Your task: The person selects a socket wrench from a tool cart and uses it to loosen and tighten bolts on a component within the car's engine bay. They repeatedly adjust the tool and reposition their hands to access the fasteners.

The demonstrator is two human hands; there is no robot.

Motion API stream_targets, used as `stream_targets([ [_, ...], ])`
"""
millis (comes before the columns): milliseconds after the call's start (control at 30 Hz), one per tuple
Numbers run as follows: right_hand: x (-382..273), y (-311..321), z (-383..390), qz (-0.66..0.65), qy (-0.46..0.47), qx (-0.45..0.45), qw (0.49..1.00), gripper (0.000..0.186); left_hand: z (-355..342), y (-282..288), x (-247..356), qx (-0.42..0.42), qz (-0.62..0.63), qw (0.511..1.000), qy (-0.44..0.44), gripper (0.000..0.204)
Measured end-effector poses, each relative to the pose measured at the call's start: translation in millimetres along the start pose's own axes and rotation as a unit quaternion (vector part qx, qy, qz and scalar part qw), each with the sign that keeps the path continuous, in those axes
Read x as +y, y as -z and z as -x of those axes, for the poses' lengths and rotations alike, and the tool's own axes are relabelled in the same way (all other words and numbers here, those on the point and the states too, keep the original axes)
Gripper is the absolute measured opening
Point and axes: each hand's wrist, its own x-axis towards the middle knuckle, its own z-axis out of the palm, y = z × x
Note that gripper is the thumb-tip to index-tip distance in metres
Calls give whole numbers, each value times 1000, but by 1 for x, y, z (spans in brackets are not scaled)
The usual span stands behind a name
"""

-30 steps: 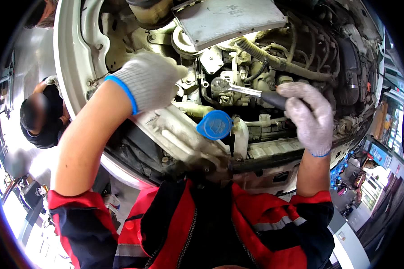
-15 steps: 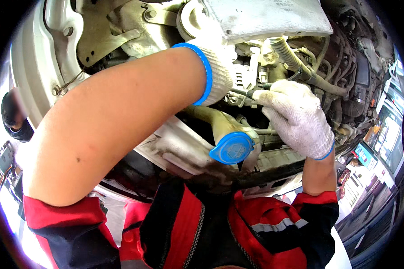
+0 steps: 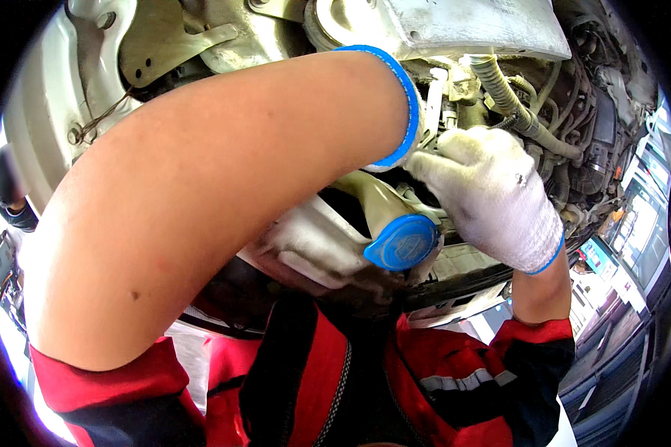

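My left forearm reaches across the engine bay, and only the blue-edged cuff of the glove on my left hand (image 3: 411, 104) shows; its fingers are hidden behind the arm. Close beside that cuff, my right hand (image 3: 492, 195), in a white knit glove, is closed with thumb and fingers curled together. Whatever it grips is out of sight now. Just below both hands stands a pale filler neck (image 3: 379, 203) with a blue cap (image 3: 404, 243). A ribbed hose (image 3: 499, 83) runs down to the right, above my right hand.
A pale metal cover (image 3: 477, 28) overhangs the far side of the engine bay. Dark hoses and wiring crowd the right side. White bodywork (image 3: 41, 112) borders the left. Part of another person (image 3: 9, 186) shows at the far left edge.
My left arm has moved right, its cuff now nearly against my right hand. The thin dark rod seen at my right fingertips is now hidden. The view has shifted slightly.
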Motion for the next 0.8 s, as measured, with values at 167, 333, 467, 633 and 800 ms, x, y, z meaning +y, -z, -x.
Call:
stream_targets([
  [167,5,-3,1,-18,40,-62,997,23,-1,24,3,-178,-31,983,1,30],
  [333,8,-23,0,55,71,-89,992,27,12,34,12,-55,-52,997,20,29],
  [467,11,-45,-12,55,87,-124,987,36,5,26,1,-74,-7,997,24,31],
  [633,18,-65,-23,54,138,-1,989,15,18,29,-3,-95,47,994,-13,34],
  [800,21,-69,-22,28,143,-2,989,17,14,18,-5,-91,42,995,-6,35],
])
